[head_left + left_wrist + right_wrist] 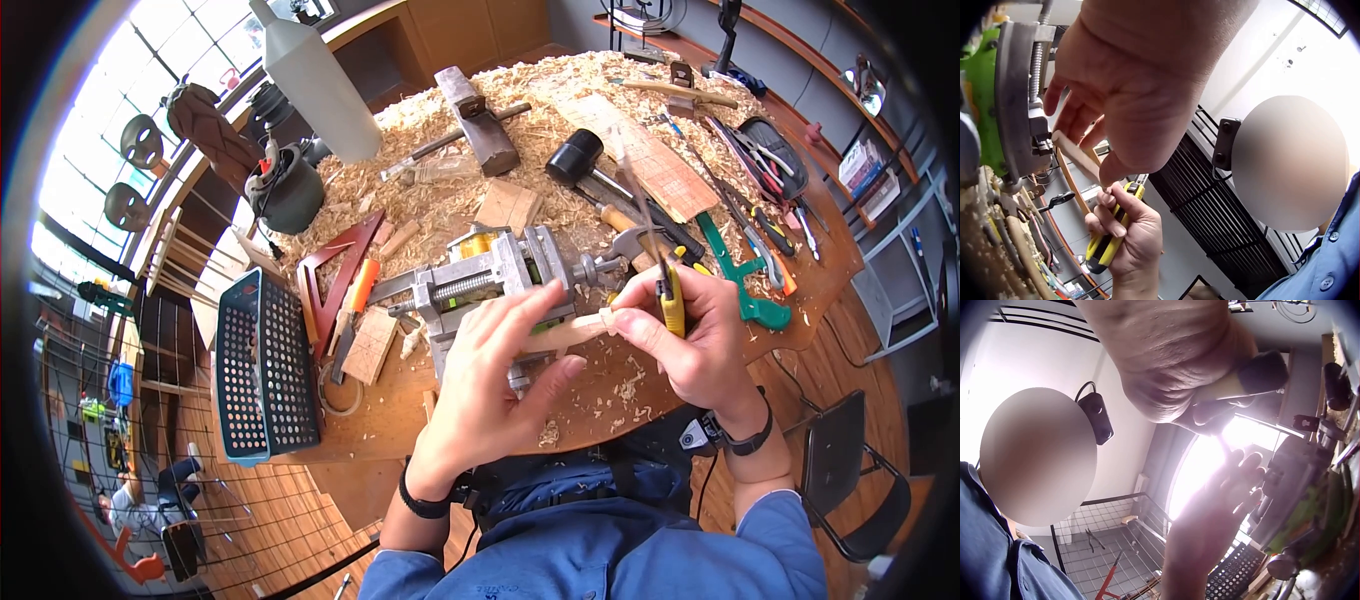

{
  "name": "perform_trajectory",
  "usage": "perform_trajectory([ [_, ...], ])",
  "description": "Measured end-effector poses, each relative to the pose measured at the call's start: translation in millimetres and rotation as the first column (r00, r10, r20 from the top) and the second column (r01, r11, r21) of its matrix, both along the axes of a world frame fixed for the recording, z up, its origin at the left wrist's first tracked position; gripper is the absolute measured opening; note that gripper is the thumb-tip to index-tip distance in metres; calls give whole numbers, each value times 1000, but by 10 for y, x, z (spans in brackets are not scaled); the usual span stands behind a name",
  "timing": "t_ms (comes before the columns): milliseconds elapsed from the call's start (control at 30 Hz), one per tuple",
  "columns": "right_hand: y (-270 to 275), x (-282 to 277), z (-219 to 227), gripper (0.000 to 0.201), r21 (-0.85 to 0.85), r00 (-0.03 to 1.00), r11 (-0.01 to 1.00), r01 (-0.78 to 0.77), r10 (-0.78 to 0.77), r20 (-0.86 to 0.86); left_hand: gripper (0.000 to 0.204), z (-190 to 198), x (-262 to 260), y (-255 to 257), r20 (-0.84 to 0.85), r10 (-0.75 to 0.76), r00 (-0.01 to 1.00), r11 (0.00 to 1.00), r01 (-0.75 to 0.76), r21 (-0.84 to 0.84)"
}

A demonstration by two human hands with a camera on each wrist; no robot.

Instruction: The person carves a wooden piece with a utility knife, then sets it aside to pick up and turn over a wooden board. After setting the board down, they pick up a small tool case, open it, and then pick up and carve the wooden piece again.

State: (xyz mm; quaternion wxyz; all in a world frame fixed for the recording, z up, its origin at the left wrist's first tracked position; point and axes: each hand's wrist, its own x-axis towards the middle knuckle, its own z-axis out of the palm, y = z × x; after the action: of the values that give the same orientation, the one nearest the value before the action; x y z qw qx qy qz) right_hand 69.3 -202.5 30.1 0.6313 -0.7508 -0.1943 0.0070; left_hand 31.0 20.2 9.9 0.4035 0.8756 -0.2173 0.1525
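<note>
In the head view my right hand pinches one end of a pale, narrow wooden stick between thumb and fingertips. The same hand also holds a yellow and black utility knife, seen in the left wrist view with its yellow body tucked into the curled fingers. My left hand is spread beside the stick's other end, thumb apart from the fingers. Under and behind the stick, a grey metal vise stands on the workbench.
Wood shavings cover much of the bench. A black mallet, a wooden plane, a green-handled tool and a wood block lie around the vise. A perforated basket stands at the left edge.
</note>
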Motion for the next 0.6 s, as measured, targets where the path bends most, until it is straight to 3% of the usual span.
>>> perform_trajectory([
  [67, -8, -7, 12, 5, 34, 1000, 999, 4, -3, -27, 49, -67, -53, -36, -134, -22, 991, 989, 2, -148],
  [200, -33, -13, 7, 8, 50, 998, 999, 7, -4, -63, 42, -23, -88, -31, -173, -107, 979, 991, 91, -101],
  [267, -23, 5, -46, 11, 20, 1000, 1000, -1, 1, 12, 42, -37, -154, -79, -445, -195, 874, 907, -12, -421],
  [300, -16, 12, -62, 15, -10, 996, 1000, -8, 9, 89, 42, -66, -164, -99, -445, -194, 874, 907, -13, -421],
  [367, 14, -4, -29, 20, 2, 997, 1000, 0, 0, 72, 42, -133, -166, -122, -400, -360, 843, 773, 29, -634],
  [533, -40, 43, -33, 41, -86, 995, 996, -32, 40, 92, 43, -19, -138, -86, -419, -335, 844, 744, -35, -667],
  [600, -66, 87, -36, 48, -170, 952, 977, -132, 173, 252, 47, -19, -142, -37, -411, -518, 750, 537, -89, -839],
])
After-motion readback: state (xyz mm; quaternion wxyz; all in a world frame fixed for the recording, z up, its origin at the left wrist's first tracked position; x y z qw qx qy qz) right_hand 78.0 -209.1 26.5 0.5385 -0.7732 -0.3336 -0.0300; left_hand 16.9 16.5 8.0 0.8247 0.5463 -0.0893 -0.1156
